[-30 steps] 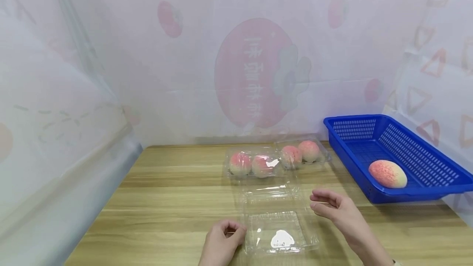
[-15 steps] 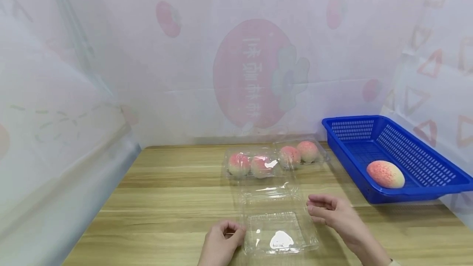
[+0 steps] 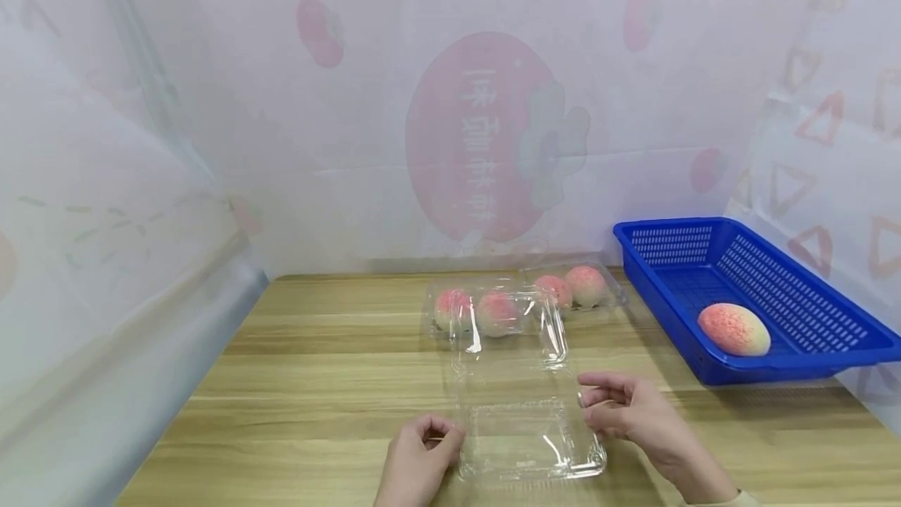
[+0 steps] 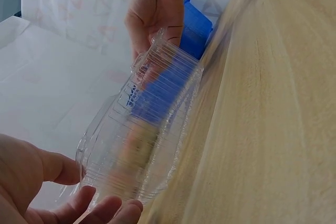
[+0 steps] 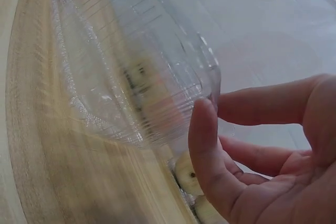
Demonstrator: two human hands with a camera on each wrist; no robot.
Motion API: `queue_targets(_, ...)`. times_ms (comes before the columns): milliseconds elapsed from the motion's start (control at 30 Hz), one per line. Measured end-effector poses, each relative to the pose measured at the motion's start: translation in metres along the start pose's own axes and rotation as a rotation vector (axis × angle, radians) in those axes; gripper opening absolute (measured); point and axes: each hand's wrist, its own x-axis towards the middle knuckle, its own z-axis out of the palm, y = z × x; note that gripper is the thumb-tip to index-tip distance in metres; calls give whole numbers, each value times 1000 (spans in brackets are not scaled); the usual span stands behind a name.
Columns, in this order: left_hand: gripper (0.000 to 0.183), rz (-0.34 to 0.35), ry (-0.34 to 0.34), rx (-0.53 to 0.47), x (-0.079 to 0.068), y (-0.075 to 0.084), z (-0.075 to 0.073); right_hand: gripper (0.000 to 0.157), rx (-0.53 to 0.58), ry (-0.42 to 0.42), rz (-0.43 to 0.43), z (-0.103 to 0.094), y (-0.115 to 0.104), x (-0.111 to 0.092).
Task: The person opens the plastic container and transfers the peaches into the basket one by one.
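A clear plastic clamshell box with its lid swung back lies between my hands at the front of the table. My left hand pinches its left rim between thumb and fingers. On the opposite side, my right hand grips the right rim; the right wrist view shows thumb and forefinger closed on the plastic edge. The box has nothing inside. Its raised lid overlaps a filled box behind it in the head view.
Behind stand two clear boxes, each with two pink-and-cream peaches inside. At the right, a blue plastic basket holds one more peach. A white printed sheet walls off the back and sides of the wooden table.
My right hand has moved left onto the box's right rim and taken hold of it. The box has shifted and tilted slightly, its lid standing higher. My left hand has barely moved.
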Motion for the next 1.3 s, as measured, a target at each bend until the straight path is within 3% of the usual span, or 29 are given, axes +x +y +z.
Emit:
queue_targets(200, 24, -11, 6, -10, 2, -1, 1, 63, 15, 5, 50, 2, -6, -1)
queue_targets(733, 25, -5, 6, -101, 3, -5, 3, 62, 60, -32, 14, 0, 6, 3)
queue_targets(967, 25, 4, 34, -77, 3, -4, 3, 70, 40, 12, 101, -2, 15, 9)
queue_targets(1300, 27, -33, 59, -52, 1, -1, 1, 71, -11, 14, 93, 2, 14, 9)
